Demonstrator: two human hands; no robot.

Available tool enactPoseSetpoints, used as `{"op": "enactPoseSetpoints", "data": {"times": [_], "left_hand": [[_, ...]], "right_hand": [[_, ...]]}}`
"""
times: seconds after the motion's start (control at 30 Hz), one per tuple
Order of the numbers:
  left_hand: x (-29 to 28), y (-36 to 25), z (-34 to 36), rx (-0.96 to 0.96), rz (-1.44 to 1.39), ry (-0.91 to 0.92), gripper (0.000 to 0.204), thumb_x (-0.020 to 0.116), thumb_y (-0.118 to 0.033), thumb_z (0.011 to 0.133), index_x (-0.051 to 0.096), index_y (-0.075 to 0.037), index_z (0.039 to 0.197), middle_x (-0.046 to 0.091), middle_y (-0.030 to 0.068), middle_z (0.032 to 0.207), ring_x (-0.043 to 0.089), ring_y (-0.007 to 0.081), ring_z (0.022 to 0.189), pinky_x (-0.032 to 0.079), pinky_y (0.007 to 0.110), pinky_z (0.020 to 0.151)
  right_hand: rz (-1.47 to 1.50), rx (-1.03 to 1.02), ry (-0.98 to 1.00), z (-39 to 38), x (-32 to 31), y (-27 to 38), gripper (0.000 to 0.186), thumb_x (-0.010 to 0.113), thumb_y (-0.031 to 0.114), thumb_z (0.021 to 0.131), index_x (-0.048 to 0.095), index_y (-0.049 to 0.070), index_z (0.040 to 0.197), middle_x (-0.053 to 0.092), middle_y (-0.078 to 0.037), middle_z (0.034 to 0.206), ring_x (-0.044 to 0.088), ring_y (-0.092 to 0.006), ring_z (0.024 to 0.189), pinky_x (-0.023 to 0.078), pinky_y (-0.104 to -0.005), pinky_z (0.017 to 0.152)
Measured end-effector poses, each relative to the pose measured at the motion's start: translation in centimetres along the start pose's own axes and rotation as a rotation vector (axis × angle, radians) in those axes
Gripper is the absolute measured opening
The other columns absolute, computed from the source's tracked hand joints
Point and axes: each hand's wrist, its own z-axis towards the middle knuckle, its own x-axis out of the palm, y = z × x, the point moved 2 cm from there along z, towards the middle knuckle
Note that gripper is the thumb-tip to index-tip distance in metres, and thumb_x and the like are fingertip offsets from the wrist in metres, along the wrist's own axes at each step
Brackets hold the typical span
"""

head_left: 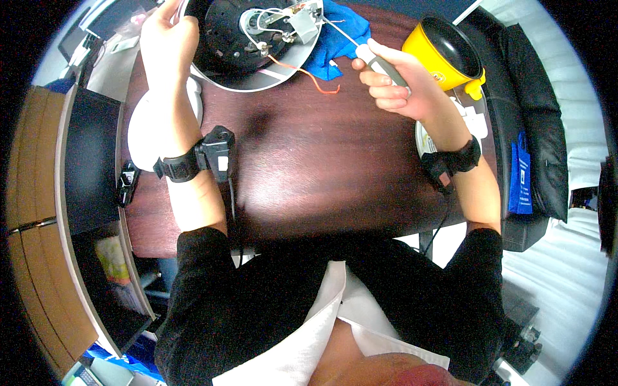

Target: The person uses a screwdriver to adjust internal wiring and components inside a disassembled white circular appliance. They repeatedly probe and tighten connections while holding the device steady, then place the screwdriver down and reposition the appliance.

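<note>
At the far edge of the table lies a round white appliance housing (261,82), its dark inside showing wires and metal fittings. My left hand (172,42) is closed on the housing's left rim; some of its fingertips are cut off by the picture's top edge. In my right hand (399,80) is a screwdriver (388,71) with a grey and white handle, its shaft slanting up and left. The tip reaches the wiring at the housing's right side; whether it touches a screw I cannot tell. An orange wire (309,72) hangs out over the rim onto the table.
Beside the housing lies a blue cloth (351,29). A yellow pot (430,58) with a black inside stands at the far right. A white rounded object (145,132) sits under my left forearm, and a small black item (128,183) lies at the left table edge.
</note>
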Motion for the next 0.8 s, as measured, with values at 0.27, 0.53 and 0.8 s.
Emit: {"op": "enactPoseSetpoints", "data": {"times": [0.27, 0.53, 0.8], "left_hand": [[-0.4, 0.1, 0.4, -0.038, -0.070, -0.037, 0.049, 0.041, 0.013, 0.080, 0.066, 0.004, 0.120, 0.070, 0.0188, 0.116, 0.063, 0.0253, 0.114, 0.045, 0.031, 0.101], [-0.9, 6.7, 2.9, -0.281, -0.397, -0.122, 0.048, 0.042, 0.013, 0.080, 0.065, 0.005, 0.122, 0.070, 0.0175, 0.118, 0.064, 0.0231, 0.113, 0.045, 0.029, 0.101], [0.0, 0.8, 0.9, -0.104, -0.140, -0.028, 0.050, 0.042, 0.014, 0.079, 0.064, 0.006, 0.123, 0.069, 0.0178, 0.120, 0.063, 0.0233, 0.115, 0.045, 0.029, 0.102]], "right_hand": [[-0.178, -0.038, -0.193, 0.0, 0.8, -0.5, 0.046, 0.042, 0.046, 0.104, 0.057, 0.002, 0.106, 0.045, 0.002, 0.059, 0.037, -0.0065, 0.037, 0.029, -0.0233, 0.033], [-1.140, -0.321, -0.628, -3.3, 0.7, 0.6, 0.046, 0.053, 0.048, 0.099, 0.059, 0.003, 0.091, 0.053, -0.002, 0.060, 0.054, -0.0116, 0.044, 0.043, -0.0264, 0.038], [-1.917, -0.603, -0.801, -4.7, 1.0, 2.2, 0.034, 0.070, 0.037, 0.090, 0.056, 0.007, 0.086, 0.062, -0.014, 0.068, 0.064, -0.0330, 0.060, 0.050, -0.0408, 0.055]]}}
